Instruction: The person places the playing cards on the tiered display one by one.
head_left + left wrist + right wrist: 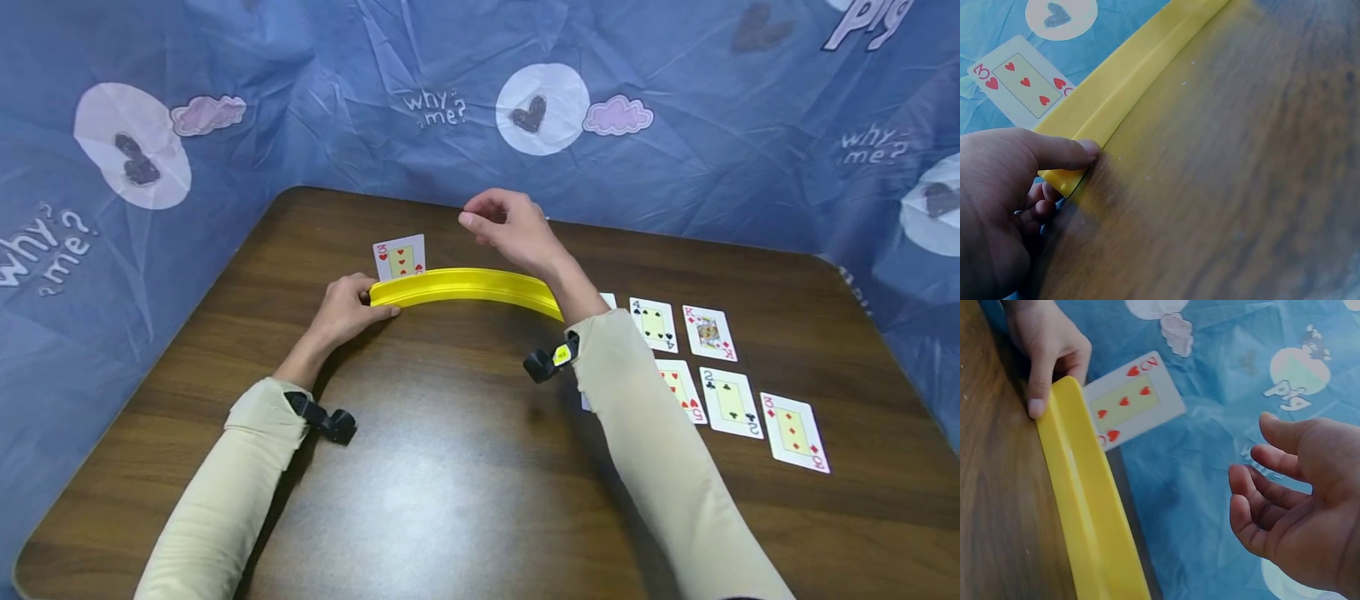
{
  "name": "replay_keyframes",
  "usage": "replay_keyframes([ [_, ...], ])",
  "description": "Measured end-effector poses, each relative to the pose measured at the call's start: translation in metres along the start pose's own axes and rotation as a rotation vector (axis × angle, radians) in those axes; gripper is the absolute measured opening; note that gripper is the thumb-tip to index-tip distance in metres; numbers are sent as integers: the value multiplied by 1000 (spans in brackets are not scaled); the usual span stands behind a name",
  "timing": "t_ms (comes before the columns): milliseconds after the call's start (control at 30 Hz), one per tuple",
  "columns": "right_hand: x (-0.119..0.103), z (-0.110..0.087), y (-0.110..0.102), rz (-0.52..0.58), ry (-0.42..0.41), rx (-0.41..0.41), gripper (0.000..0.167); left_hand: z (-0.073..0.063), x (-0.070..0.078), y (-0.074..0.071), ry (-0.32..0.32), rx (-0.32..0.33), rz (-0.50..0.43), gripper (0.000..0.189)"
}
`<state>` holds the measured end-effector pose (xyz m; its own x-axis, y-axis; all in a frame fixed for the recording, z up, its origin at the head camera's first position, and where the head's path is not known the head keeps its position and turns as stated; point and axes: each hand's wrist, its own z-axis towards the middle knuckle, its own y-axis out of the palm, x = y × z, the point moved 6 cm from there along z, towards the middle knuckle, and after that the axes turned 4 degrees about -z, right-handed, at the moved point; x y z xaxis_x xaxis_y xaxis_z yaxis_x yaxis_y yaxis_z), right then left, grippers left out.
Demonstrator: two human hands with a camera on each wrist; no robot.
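Observation:
A curved yellow card holder (465, 286) stands on the wooden table. My left hand (347, 307) grips its left end, and the left wrist view shows the thumb (1072, 152) lying along the front with other fingers behind. Upright in the holder near that end is a three of hearts (401, 257), tilted a little; its lower edge is hidden by the holder. My right hand (517, 233) hovers above the holder's far side with nothing in it. In the right wrist view its fingers (1247, 525) are loosely curled and apart from the card.
Playing cards lie face up at the right in two rows: four of spades (653, 325), king of diamonds (709, 333), a red five (681, 392), two of clubs (731, 402), three of diamonds (795, 432). My right sleeve (652, 417) partly covers others. A blue cloth (337, 100) hangs behind the table.

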<state>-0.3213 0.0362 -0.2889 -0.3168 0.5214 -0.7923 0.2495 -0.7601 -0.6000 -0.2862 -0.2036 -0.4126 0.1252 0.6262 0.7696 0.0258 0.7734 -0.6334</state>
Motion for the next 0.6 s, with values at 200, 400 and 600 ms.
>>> replay_keyframes([
  [200,13,-18,-21,-8,16,18,28,-1,-1,2,-6,-8,4,35],
  [400,24,-34,-45,-66,15,55,28,-2,0,1,-9,-2,-1,36],
  [600,36,-49,-70,-85,13,118,27,-1,1,1,-17,-7,5,36],
])
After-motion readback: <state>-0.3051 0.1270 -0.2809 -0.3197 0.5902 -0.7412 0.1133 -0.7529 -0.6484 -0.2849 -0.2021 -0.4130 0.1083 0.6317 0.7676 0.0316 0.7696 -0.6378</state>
